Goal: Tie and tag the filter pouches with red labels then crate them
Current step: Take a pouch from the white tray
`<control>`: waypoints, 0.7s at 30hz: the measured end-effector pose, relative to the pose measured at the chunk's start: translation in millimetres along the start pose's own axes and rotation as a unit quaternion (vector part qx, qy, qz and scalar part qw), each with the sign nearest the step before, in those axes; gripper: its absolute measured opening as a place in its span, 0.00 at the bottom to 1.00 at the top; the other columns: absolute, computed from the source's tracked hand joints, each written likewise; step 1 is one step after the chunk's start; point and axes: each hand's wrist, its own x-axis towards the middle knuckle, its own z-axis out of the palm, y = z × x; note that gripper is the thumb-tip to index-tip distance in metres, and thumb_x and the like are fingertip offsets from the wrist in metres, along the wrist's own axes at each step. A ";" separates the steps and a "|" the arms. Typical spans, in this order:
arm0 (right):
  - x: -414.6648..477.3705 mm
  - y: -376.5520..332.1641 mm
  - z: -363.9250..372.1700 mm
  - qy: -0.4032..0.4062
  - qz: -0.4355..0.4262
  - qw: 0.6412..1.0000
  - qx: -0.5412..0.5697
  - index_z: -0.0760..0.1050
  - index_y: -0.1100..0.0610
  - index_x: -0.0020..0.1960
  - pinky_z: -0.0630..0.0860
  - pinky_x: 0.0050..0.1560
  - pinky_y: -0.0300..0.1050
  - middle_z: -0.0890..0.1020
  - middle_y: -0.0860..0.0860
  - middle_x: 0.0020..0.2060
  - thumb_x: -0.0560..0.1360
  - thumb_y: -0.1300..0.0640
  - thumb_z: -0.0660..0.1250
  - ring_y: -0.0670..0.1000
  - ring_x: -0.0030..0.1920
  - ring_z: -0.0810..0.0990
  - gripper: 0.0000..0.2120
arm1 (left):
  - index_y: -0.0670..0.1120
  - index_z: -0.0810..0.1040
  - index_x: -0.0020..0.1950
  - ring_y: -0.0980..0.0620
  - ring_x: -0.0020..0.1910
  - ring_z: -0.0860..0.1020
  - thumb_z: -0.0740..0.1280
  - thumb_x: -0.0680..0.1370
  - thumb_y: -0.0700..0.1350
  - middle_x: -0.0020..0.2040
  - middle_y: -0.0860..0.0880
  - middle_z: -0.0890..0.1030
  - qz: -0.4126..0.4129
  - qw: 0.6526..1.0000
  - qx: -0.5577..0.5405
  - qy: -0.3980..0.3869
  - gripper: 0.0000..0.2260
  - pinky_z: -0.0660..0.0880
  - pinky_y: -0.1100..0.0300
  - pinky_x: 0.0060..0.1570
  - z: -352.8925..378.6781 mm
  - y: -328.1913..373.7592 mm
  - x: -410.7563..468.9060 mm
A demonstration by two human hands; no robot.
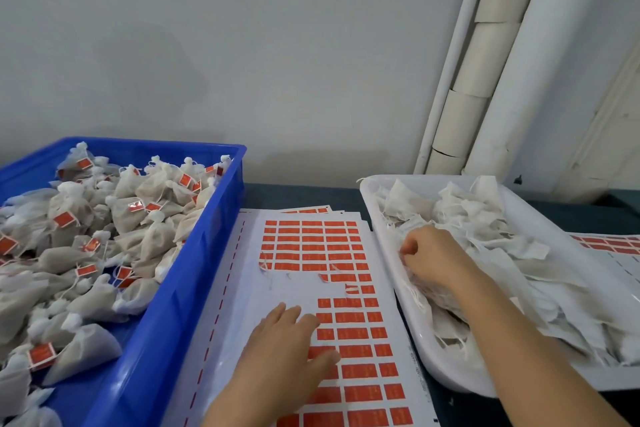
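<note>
Filter pouches (485,218), right hand (433,263) fingers curled round one

Only two hands and their forearms show of the person; the left hand (287,347) is bare, with slim fingers (304,319) and a smooth back; the right hand (433,260) is bare as well, its knuckles showing as a low ridge; the nails are too blurred to describe; the left forearm (235,406) is uncovered as far as the lower edge of the view; the right forearm (540,354), slender and long, is uncovered along its whole visible length.
</note>
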 end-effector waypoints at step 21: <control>24.7 14.3 1.8 0.110 0.119 0.936 0.314 0.64 0.56 0.34 0.60 0.32 0.44 0.72 0.53 0.36 0.73 0.63 0.53 0.50 0.33 0.68 0.10 | 0.61 0.67 0.64 0.59 0.55 0.70 0.62 0.76 0.60 0.69 0.59 0.67 0.029 0.980 -0.193 0.021 0.17 0.72 0.61 0.58 -16.2 -15.8 7.9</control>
